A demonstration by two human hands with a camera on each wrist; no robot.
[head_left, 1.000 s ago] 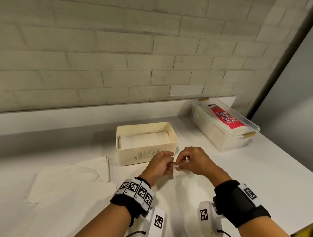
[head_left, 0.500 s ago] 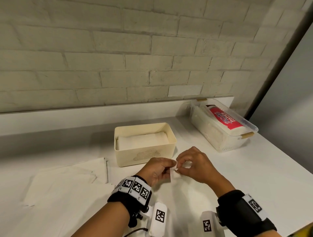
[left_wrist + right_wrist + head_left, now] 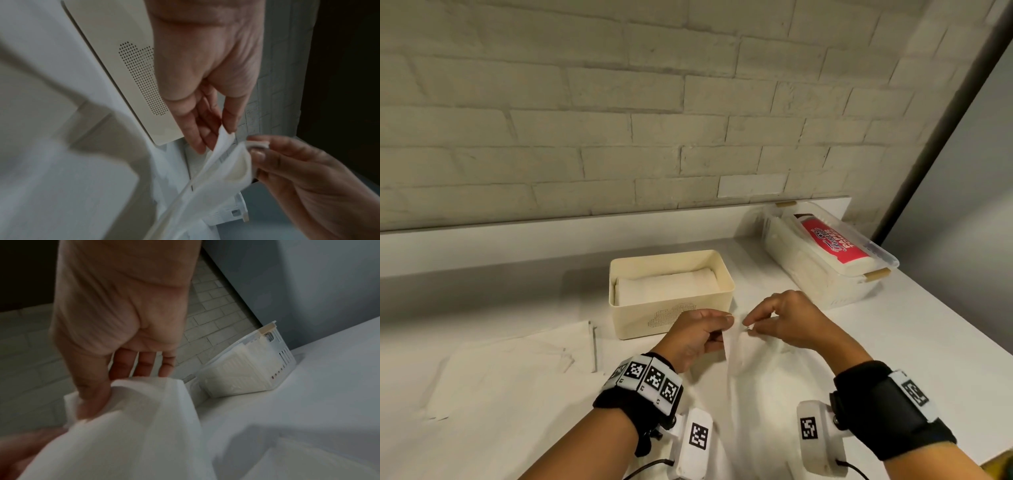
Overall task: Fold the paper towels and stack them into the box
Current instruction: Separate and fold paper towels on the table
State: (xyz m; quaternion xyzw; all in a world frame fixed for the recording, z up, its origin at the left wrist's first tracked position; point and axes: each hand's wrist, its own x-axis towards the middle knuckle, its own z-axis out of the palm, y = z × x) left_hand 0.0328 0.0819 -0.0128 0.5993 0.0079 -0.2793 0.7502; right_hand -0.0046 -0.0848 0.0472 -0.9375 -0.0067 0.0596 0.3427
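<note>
A thin white paper towel (image 3: 736, 346) is being pinched by left hand (image 3: 697, 337) and right hand (image 3: 787, 322), at six o'clock of the cream plastic box (image 3: 671, 291); corners should be matched before creasing.

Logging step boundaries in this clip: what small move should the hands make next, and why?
Probably draw the hands apart to open the white paper towel flat. The left hand and right hand each pinch its top edge close together, so it hangs bunched, unfolded, before the cream plastic box.
</note>
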